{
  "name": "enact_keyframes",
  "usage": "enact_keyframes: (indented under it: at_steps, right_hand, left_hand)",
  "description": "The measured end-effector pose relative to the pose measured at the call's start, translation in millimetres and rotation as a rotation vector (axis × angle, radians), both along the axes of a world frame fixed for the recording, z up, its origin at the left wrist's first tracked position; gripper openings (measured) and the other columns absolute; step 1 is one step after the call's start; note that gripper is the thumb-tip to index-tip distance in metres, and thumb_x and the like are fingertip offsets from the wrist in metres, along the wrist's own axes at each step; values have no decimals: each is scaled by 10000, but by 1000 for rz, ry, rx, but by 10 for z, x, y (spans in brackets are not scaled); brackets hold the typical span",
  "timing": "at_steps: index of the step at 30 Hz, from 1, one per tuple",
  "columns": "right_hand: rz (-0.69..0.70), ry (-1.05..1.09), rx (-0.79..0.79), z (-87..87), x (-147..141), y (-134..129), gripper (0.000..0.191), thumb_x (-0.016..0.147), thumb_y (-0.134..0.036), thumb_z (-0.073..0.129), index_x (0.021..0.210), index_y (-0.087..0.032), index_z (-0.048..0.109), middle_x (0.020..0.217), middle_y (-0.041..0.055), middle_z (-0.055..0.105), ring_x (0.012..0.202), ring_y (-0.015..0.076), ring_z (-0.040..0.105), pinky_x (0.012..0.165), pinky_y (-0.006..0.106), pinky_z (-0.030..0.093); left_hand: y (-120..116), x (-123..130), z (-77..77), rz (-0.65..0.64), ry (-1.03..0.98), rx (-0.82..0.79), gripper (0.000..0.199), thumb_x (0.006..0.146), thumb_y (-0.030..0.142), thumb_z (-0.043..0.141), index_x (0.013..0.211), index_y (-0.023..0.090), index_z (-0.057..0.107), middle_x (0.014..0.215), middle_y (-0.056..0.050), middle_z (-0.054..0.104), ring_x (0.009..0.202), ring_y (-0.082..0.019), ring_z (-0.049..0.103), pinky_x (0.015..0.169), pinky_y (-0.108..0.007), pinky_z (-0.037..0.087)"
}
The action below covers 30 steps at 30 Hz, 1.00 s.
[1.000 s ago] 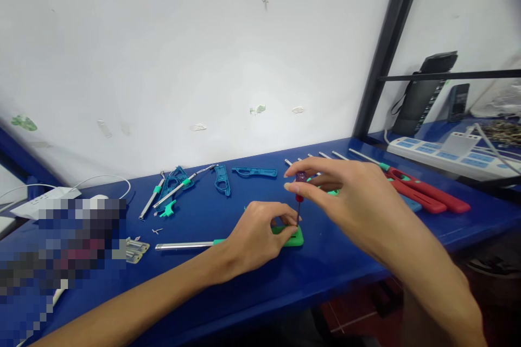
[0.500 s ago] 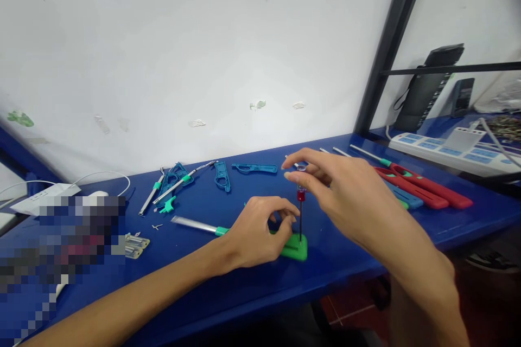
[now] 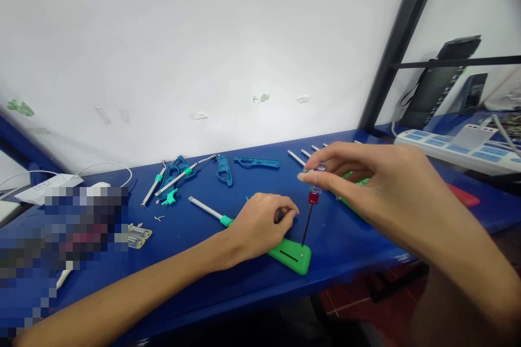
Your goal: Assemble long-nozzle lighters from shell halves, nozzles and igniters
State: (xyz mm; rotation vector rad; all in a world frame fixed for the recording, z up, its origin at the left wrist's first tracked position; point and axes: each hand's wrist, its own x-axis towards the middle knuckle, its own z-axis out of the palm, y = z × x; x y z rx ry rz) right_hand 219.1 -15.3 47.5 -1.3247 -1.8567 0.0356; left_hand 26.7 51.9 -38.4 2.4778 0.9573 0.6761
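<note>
A green-handled long-nosed lighter (image 3: 291, 256) lies on the blue table, its metal tube (image 3: 205, 207) pointing to the far left. My left hand (image 3: 260, 227) is closed over the middle of the handle and holds it against the table. Between thumb and fingers of my right hand (image 3: 358, 173) is a screwdriver (image 3: 313, 198) with a clear and red grip. Its dark shaft leans, with the tip low beside the handle's butt end, near a small screw; whether it touches cannot be made out. The handle's upper part is hidden under my left hand.
Blue handle halves (image 3: 256, 163) and loose metal tubes (image 3: 176, 182) lie toward the wall, by a small teal piece (image 3: 170, 197). Small clear tanks (image 3: 138, 236) are at left. More lighters, one red (image 3: 464, 195), lie behind my right hand. A power strip (image 3: 456, 146) stands at right.
The screwdriver has gone from upright on the handle's end to leaning, its grip shifted right with my right hand. The lighter's butt end has swung slightly toward me, baring a screw.
</note>
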Motion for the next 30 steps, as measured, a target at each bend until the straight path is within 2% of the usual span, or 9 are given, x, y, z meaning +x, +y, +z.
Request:
enact_keyframes:
  at_steps: [4,7,10,12,14,16,19,25,30]
  right_hand:
    - [30,0,37,16,-18,-46,48,881,-372,782,850,-359,748,725,-92,755,637,181,718,595,335,483]
    - [29,-19,48,11,-30,-46,67,880,-331,783,840,-351,733,740,-103,761,648,177,723,605,329,486]
    - [8,-26,54,6,-40,-31,70,901,-372,775,864,-334,728,777,-92,777,677,183,736,642,333,505]
    - [2,-29,53,11,-42,-24,90,911,-392,767,866,-326,727,787,-86,780,678,185,734,642,333,504]
    - [2,-40,49,20,-41,-24,102,917,-396,761,857,-322,724,786,-85,779,671,184,727,634,334,496]
    - [-8,-52,46,26,-37,-25,116,922,-408,754,851,-322,723,790,-85,779,674,188,727,640,336,492]
    - [-29,-56,62,19,-28,-17,165,930,-463,731,836,-329,719,786,-81,777,678,203,732,639,343,486]
    - [-59,-64,72,-15,-28,20,163,907,-491,748,844,-342,725,788,-81,784,680,223,746,652,354,503]
    - [-55,-50,84,-10,-70,21,118,911,-444,755,853,-345,729,790,-94,784,678,202,747,660,341,515]
  left_hand:
    - [21,-12,9,92,23,17,193,952,194,574,970,226,764,681,32,679,567,-143,545,599,-292,356]
    - [-30,-65,73,107,23,37,216,977,210,540,1040,227,746,750,16,700,654,-170,601,663,-312,408]
    - [-150,-170,134,54,6,59,216,983,264,557,1126,227,715,966,-18,723,912,-202,651,858,-342,475]
    - [-228,-244,129,-10,27,57,288,972,368,624,1218,232,687,1162,-50,685,1078,-233,622,986,-388,469]
    - [-279,-295,84,-54,84,55,432,925,489,706,1277,243,665,1232,-65,645,1095,-260,605,1023,-443,464]
    - [-302,-312,20,-65,145,77,449,913,544,719,1250,251,679,1201,-61,637,1049,-267,599,1023,-482,463]
    - [-317,-294,-37,-42,193,128,344,978,500,634,1183,228,684,1136,-61,628,1008,-263,582,1019,-499,461]
    - [-380,-242,12,45,298,196,248,949,385,557,1061,172,615,1051,-103,580,960,-293,552,971,-536,477]
    - [-403,-227,-6,97,345,171,436,973,604,541,1090,185,561,1073,-98,583,992,-312,558,983,-589,471]
